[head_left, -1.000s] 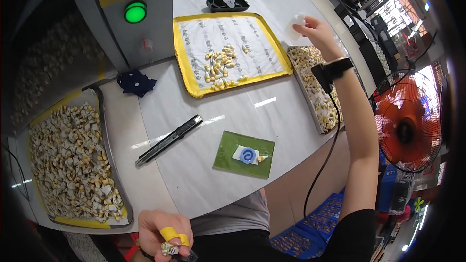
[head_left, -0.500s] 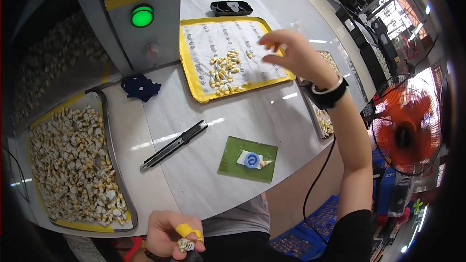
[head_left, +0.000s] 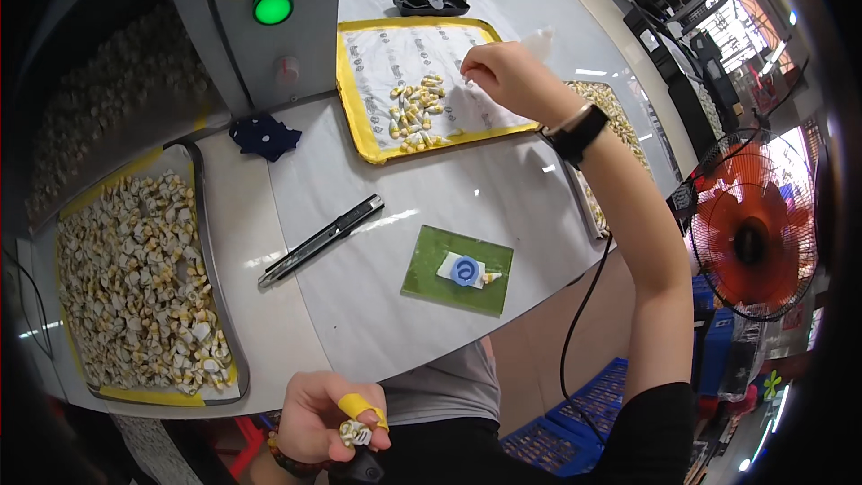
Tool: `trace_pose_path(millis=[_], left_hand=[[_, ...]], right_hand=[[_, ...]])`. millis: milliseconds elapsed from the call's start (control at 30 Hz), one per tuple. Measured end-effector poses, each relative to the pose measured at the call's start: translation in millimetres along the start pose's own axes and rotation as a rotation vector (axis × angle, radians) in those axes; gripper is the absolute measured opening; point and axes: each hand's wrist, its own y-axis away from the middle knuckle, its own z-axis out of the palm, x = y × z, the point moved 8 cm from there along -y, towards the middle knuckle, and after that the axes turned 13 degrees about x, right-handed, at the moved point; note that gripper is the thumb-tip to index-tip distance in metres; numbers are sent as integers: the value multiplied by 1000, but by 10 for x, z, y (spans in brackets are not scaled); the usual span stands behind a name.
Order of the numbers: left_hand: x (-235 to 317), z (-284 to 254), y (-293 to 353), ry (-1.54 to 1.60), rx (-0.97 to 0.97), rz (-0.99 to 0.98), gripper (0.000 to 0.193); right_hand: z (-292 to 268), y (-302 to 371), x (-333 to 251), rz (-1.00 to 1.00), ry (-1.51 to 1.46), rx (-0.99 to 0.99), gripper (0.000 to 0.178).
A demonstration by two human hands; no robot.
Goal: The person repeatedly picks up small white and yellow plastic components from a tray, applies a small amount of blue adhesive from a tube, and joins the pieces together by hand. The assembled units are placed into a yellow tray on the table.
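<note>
Near the lower edge my left hand (head_left: 328, 418), with yellow tape round a finger, is closed on a small ridged white-and-gold piece (head_left: 355, 433). A dark rounded thing (head_left: 364, 465) shows just under that hand; whether it is held I cannot tell. My right hand (head_left: 505, 76), with a black watch on its wrist, is over the right part of a yellow-edged tray (head_left: 359, 139). Its fingertips are pinched together, and what is between them is too small to make out. Left of them, several small white-and-yellow pieces (head_left: 417, 108) lie on the tray's printed paper lining.
A utility knife (head_left: 321, 241) and a green plate (head_left: 440, 292) bearing a blue ring lie on the table. Full trays of small pieces (head_left: 144, 287) stand left and right. A dark cloth (head_left: 265, 137), a machine with a green light (head_left: 273, 6) and an orange fan (head_left: 750, 224) surround the table.
My right hand has moved left over the tray, and its parted fingers have come together. My left hand still holds the white-and-gold piece. The whole view has shifted slightly.
</note>
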Motion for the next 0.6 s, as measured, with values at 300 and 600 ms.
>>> trace_pose_path(millis=[300, 600], left_hand=[[-111, -110, -61, 39, 114, -147, 42], [-330, -39, -174, 48, 52, -333, 48]], right_hand=[[-303, 1065, -1488, -222, -188, -131, 12], [-155, 1367, -1460, -310, -143, -202, 23]])
